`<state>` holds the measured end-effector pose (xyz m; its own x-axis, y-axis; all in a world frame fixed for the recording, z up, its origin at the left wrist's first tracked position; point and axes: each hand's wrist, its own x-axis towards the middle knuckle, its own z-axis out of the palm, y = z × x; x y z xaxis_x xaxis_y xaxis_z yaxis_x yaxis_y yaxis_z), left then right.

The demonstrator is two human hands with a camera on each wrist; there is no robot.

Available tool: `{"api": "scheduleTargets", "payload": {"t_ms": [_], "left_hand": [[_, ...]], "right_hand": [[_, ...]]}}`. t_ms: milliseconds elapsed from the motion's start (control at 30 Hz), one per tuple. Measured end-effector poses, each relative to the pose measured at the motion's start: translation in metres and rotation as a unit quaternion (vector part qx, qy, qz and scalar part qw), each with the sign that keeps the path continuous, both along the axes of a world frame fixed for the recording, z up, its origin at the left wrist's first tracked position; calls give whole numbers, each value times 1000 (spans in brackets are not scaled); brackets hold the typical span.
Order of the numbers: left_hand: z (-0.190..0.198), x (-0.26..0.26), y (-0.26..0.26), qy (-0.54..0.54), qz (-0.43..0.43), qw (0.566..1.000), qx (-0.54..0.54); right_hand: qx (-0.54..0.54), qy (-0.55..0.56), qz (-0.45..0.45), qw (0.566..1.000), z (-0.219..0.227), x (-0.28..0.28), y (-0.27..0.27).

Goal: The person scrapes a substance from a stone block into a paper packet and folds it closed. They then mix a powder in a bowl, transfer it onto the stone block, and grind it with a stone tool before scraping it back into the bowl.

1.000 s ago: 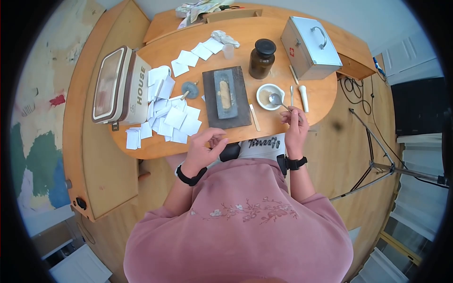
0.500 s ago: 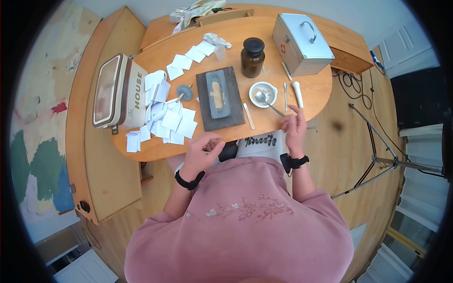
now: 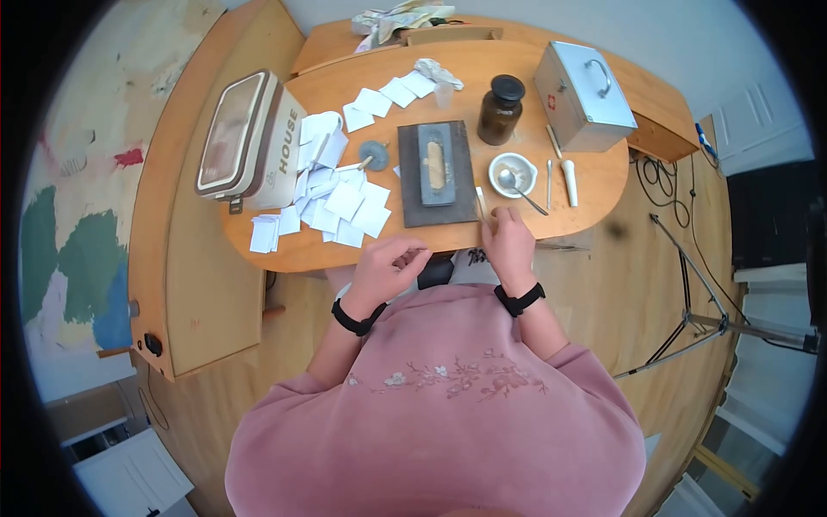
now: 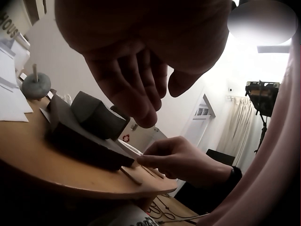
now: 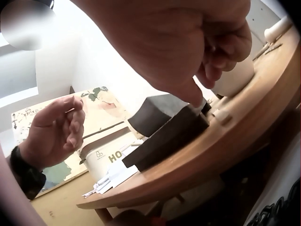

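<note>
My right hand (image 3: 510,246) has its fingertips right at a flat wooden stick (image 3: 481,203) with a pale end, beside the dark board (image 3: 438,215). Whether it pinches the stick I cannot tell. The stick's near end shows on the table in the left wrist view. On the board lies a grey trough (image 3: 425,142) with tan powder (image 3: 437,165) in its hollow. A metal spoon (image 3: 528,197) leans in the white mortar (image 3: 531,172), out of my hand. My left hand (image 3: 388,269), loosely curled and holding nothing, hovers by the table's front edge.
A white pestle (image 3: 569,183) and a thin metal rod (image 3: 549,185) lie right of the mortar. Behind are a brown jar (image 3: 500,116) and a metal case (image 3: 590,99). Paper squares (image 3: 345,201), a grey wheel (image 3: 374,155) and a HOUSE box (image 3: 271,164) fill the left.
My right hand has let go of the spoon, which rests in the mortar, and has moved left to the wooden stick. The left hand stays by the table edge; the head view has shifted.
</note>
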<state>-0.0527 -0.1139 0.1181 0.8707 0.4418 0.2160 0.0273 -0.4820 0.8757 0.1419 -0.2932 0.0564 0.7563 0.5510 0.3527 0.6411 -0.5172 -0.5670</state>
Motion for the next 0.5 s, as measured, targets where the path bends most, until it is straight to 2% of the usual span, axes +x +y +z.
{"api": "scheduleTargets", "payload": {"t_ms": [67,167,267,367,500], "left_hand": [[0,-8,7,-5,7,1000,8],[-4,-20,20,4,37,999,11],[-6,-26,31,10,65,998,-1],[-9,-25,37,-11,75,997,3],[-8,-21,40,-34,84,996,2]], "right_hand": [[-102,31,-27,994,-5,0,3],[-154,56,-60,985,-6,5,6],[-193,51,-56,978,-9,14,5],[-186,36,-33,981,-10,18,-1],[-187,50,-33,981,18,13,-10]]}}
